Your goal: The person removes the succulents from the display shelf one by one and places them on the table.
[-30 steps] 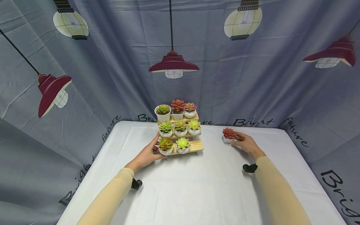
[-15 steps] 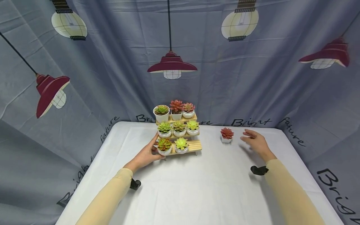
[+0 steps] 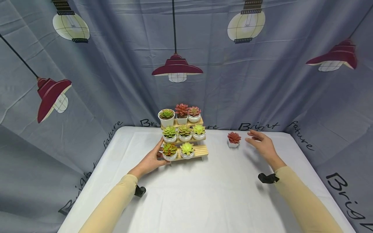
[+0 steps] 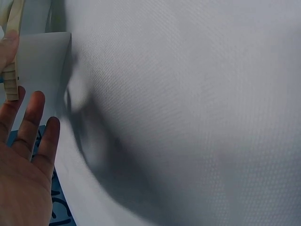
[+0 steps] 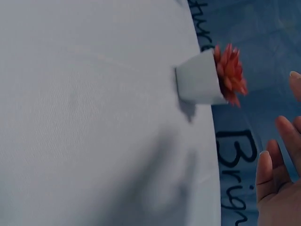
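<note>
A three-tier wooden plant stand [image 3: 201,150] holds several small potted succulents. My left hand [image 3: 150,161] grips its left end at the lower tiers, and the left wrist view shows the thumb against a wooden board [image 4: 11,84] with other fingers extended. To the right, a red succulent [image 3: 234,137] in a white square pot [image 5: 197,80] stands upright on the table. My right hand [image 3: 263,147] hovers just right of that pot, apart from it, fingers loosely bent and holding nothing.
White cloth covers the table [image 3: 186,197]. A grey-blue curtain [image 3: 221,90] printed with lamps and lettering hangs behind the table's back edge. On the bottom tier, a green succulent [image 3: 187,148] stands left of a bare stretch of slats.
My right hand has let go of the red succulent's pot, drawn away to the right, then come slightly back towards it. The left hand stays on the stand.
</note>
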### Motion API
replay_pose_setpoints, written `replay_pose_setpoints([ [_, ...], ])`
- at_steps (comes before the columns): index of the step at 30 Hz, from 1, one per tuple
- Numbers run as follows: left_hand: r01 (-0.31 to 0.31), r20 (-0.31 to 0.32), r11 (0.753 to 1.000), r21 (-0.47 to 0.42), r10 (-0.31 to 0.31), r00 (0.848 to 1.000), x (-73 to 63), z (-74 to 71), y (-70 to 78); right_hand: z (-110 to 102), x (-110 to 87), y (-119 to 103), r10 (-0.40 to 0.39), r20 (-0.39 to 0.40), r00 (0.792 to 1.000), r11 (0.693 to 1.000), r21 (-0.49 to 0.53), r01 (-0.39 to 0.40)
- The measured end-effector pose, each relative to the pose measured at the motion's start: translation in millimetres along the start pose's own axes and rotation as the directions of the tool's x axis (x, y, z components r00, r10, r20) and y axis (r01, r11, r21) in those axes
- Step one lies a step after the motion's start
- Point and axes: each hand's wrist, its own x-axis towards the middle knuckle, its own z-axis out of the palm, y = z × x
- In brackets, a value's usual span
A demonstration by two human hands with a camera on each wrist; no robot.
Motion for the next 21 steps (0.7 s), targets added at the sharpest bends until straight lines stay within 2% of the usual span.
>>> replay_pose_setpoints([
  [13,-0.011,0.003,1.000,-0.013,0.011,1.000,1.1,-0.8,-2.6,34,-19.8,-41,-0.107,0.036,0.994,0.994,0.042,0.105],
  [21,-0.023,0.002,1.000,-0.019,0.023,1.000,2.1,-0.7,-4.1,61,-31.5,-57,-0.138,0.105,0.985,0.981,0.148,0.122],
])
